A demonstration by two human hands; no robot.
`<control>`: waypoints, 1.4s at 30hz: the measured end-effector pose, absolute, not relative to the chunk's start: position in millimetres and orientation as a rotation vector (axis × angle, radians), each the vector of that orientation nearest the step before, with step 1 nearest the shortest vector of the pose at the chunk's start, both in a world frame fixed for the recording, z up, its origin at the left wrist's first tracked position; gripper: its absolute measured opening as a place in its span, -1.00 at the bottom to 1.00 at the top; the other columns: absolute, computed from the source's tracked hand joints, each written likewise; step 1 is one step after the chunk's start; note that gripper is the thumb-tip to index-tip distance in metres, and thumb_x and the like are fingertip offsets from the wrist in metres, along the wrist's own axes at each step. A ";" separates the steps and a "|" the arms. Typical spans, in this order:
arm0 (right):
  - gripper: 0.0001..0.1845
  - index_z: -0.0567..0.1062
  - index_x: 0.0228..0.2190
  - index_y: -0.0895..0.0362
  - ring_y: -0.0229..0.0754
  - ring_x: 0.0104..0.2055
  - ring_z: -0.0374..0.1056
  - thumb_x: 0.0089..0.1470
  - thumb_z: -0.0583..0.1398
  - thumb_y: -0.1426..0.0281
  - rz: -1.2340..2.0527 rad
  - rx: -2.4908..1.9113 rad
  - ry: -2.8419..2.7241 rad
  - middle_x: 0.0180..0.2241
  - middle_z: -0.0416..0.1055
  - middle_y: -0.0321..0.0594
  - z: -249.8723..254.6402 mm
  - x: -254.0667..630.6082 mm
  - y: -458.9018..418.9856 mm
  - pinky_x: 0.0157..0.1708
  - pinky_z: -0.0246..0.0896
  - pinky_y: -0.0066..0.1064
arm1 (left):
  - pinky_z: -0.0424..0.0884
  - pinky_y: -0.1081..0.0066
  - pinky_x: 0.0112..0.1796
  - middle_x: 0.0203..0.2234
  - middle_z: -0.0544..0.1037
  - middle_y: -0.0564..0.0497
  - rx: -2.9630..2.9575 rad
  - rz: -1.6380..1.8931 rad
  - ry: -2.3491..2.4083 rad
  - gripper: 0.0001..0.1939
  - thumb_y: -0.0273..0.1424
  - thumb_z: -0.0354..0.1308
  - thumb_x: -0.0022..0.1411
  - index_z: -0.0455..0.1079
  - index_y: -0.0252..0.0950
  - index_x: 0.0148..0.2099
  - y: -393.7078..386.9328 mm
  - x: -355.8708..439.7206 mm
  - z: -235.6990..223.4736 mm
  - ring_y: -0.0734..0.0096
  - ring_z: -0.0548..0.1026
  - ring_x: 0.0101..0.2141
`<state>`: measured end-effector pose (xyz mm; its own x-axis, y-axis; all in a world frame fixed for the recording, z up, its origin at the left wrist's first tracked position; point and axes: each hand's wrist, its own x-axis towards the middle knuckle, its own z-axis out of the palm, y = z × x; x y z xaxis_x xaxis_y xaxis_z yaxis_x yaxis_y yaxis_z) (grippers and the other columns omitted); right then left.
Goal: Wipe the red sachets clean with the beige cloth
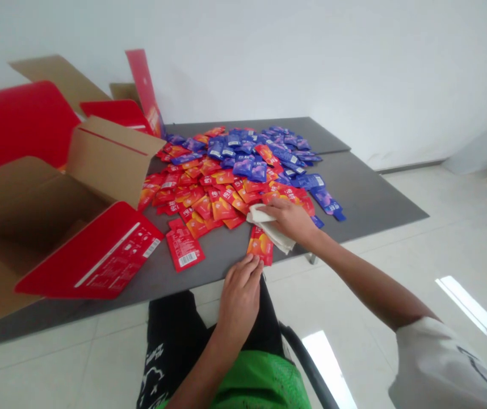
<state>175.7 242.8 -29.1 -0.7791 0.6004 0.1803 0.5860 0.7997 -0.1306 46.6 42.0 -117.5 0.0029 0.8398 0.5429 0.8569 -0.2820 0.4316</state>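
Note:
Folded in my right hand [291, 218] is a white cloth [280, 236], pressed over the upper part of a red and orange sachet [259, 245] near the table's front edge. The fingers of my left hand [241, 292] lie close together and hold down the sachet's near end. Left of it, a red sachet [185, 247] lies by itself, barcode side up. Just behind my hands spreads a heap of red and orange sachets [205, 199], with blue-purple sachets [243, 162] behind and to the right.
On the left stand open cardboard boxes with raised flaps; the nearest box's red printed flap [99, 261] reaches over the grey table [362, 193]. A white wall [269, 62] rises behind. One blue sachet [326, 201] lies at the heap's right edge.

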 end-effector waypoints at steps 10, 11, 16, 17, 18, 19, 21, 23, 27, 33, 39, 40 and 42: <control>-0.61 0.53 0.14 -0.01 -0.13 -0.04 0.47 0.30 0.23 0.40 0.354 -0.754 -2.808 0.02 0.50 -0.13 -50.9 177.3 199.6 -0.16 0.32 -0.43 | 0.43 0.10 0.14 0.04 0.58 -0.16 -2.211 -1.156 -1.881 -0.65 -0.60 0.05 0.41 0.44 -0.32 0.17 40.7 46.0 -114.7 0.15 0.48 0.14; -0.61 0.53 0.14 0.01 -0.12 -0.06 0.47 0.31 0.22 0.39 0.312 -0.796 -2.804 0.00 0.50 -0.11 -50.1 175.2 212.5 -0.18 0.31 -0.43 | 0.43 0.10 0.14 0.08 0.57 -0.15 -2.213 -1.161 -1.863 -0.61 -0.60 0.04 0.41 0.41 -0.31 0.21 41.1 45.8 -115.0 0.15 0.46 0.17; -0.63 0.55 0.12 0.08 -0.07 -0.08 0.46 0.32 0.19 0.41 0.100 -0.968 -2.798 -0.05 0.51 -0.06 -31.8 171.5 243.4 -0.25 0.28 -0.40 | 0.43 0.07 0.15 0.13 0.55 -0.14 -2.208 -1.138 -1.899 -0.59 -0.59 0.04 0.41 0.40 -0.29 0.24 41.8 46.6 -116.3 0.15 0.45 0.19; -0.62 0.54 0.13 0.08 -0.06 -0.07 0.45 0.31 0.19 0.44 0.091 -0.944 -2.797 -0.03 0.51 -0.05 -29.9 172.9 237.0 -0.23 0.29 -0.40 | 0.43 0.08 0.15 0.13 0.55 -0.15 -2.211 -1.143 -1.900 -0.60 -0.59 0.04 0.41 0.40 -0.30 0.23 41.6 46.8 -116.2 0.16 0.45 0.19; -0.60 0.52 0.15 0.07 -0.07 -0.05 0.45 0.31 0.19 0.46 0.095 -0.905 -2.794 -0.01 0.51 -0.06 -29.8 174.8 227.3 -0.21 0.29 -0.40 | 0.43 0.08 0.15 0.13 0.55 -0.15 -2.215 -1.149 -1.898 -0.60 -0.59 0.04 0.41 0.40 -0.30 0.23 41.4 47.0 -116.1 0.16 0.45 0.19; -0.58 0.50 0.17 0.05 -0.07 -0.03 0.45 0.31 0.19 0.46 0.112 -0.851 -2.796 0.01 0.50 -0.06 -31.6 177.0 215.8 -0.20 0.30 -0.40 | 0.44 0.08 0.15 0.11 0.56 -0.15 -2.216 -1.155 -1.898 -0.61 -0.59 0.04 0.41 0.42 -0.30 0.21 41.1 47.0 -115.8 0.15 0.46 0.18; -0.57 0.49 0.18 0.01 -0.09 -0.01 0.44 0.30 0.20 0.46 0.167 -0.737 -2.812 0.03 0.50 -0.08 -39.4 180.6 194.7 -0.17 0.32 -0.41 | 0.44 0.07 0.14 0.06 0.58 -0.14 -2.213 -1.156 -1.917 -0.66 -0.59 0.05 0.41 0.46 -0.29 0.15 40.5 46.9 -115.5 0.14 0.49 0.14; -0.57 0.50 0.16 -0.01 -0.10 0.01 0.44 0.29 0.23 0.44 0.232 -0.668 -2.835 0.02 0.50 -0.11 -48.4 181.0 187.3 -0.15 0.32 -0.42 | 0.44 0.06 0.13 0.02 0.60 -0.14 -2.209 -1.156 -1.936 -0.68 -0.58 0.07 0.40 0.49 -0.28 0.11 40.3 46.5 -115.6 0.13 0.51 0.11; -0.60 0.51 0.16 0.02 -0.10 -0.05 0.46 0.31 0.21 0.38 0.199 -0.855 -2.827 0.00 0.50 -0.09 -48.1 173.3 221.2 -0.20 0.31 -0.42 | 0.43 0.08 0.16 0.12 0.55 -0.14 -2.225 -1.158 -1.901 -0.59 -0.59 0.05 0.41 0.41 -0.28 0.23 41.6 45.4 -117.8 0.15 0.45 0.19; -0.58 0.51 0.16 0.06 -0.07 -0.03 0.45 0.31 0.16 0.48 0.092 -0.874 -2.815 0.01 0.50 -0.06 -26.4 175.4 225.2 -0.17 0.33 -0.38 | 0.45 0.06 0.14 0.12 0.55 -0.15 -2.223 -1.164 -1.897 -0.59 -0.58 0.04 0.42 0.38 -0.27 0.25 41.9 46.8 -118.0 0.15 0.45 0.18; -0.59 0.51 0.15 -0.02 -0.12 -0.01 0.46 0.30 0.23 0.41 0.333 -0.682 -2.823 0.04 0.50 -0.12 -50.5 183.1 186.2 -0.13 0.34 -0.41 | 0.43 0.05 0.15 0.01 0.59 -0.15 -2.216 -1.136 -1.967 -0.68 -0.57 0.05 0.41 0.48 -0.28 0.12 40.1 47.2 -114.6 0.14 0.50 0.11; -0.60 0.52 0.15 0.00 -0.13 -0.02 0.46 0.30 0.23 0.40 0.334 -0.716 -2.813 0.03 0.50 -0.12 -52.4 181.0 193.4 -0.14 0.34 -0.42 | 0.43 0.06 0.16 0.06 0.58 -0.15 -2.225 -1.139 -1.954 -0.65 -0.58 0.05 0.41 0.45 -0.27 0.17 40.3 46.8 -114.6 0.14 0.48 0.15; -0.62 0.53 0.14 0.03 -0.12 -0.05 0.46 0.31 0.21 0.39 0.277 -0.812 -2.808 0.01 0.50 -0.10 -50.6 175.2 215.5 -0.18 0.32 -0.43 | 0.42 0.07 0.17 0.13 0.55 -0.15 -2.237 -1.144 -1.928 -0.59 -0.58 0.04 0.42 0.40 -0.26 0.25 41.0 46.2 -115.4 0.15 0.44 0.20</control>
